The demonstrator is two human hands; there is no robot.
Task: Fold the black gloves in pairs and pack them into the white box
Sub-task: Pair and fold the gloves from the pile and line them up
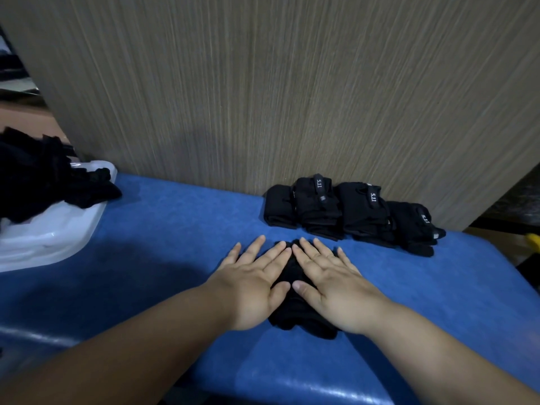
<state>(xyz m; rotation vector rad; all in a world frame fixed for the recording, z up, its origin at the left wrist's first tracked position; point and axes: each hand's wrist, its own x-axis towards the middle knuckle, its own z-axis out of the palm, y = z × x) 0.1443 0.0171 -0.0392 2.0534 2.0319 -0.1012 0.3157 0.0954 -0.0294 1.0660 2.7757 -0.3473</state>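
A pair of black gloves [295,317] lies on the blue table [163,229], near its middle. My left hand [251,285] and my right hand [333,285] lie flat on top of it, side by side, fingers straight and pressing down. Only a strip of the gloves shows between and below my palms. Several folded black glove pairs [347,211] stand in a row behind, against the wall. A white box [58,229] sits at the left edge, with a heap of loose black gloves [38,179] in it.
A wood-grain wall panel [292,97] rises directly behind the table. The table's right edge drops off past the folded row, where a yellow object [533,239] shows. Bare blue surface lies between the box and my hands.
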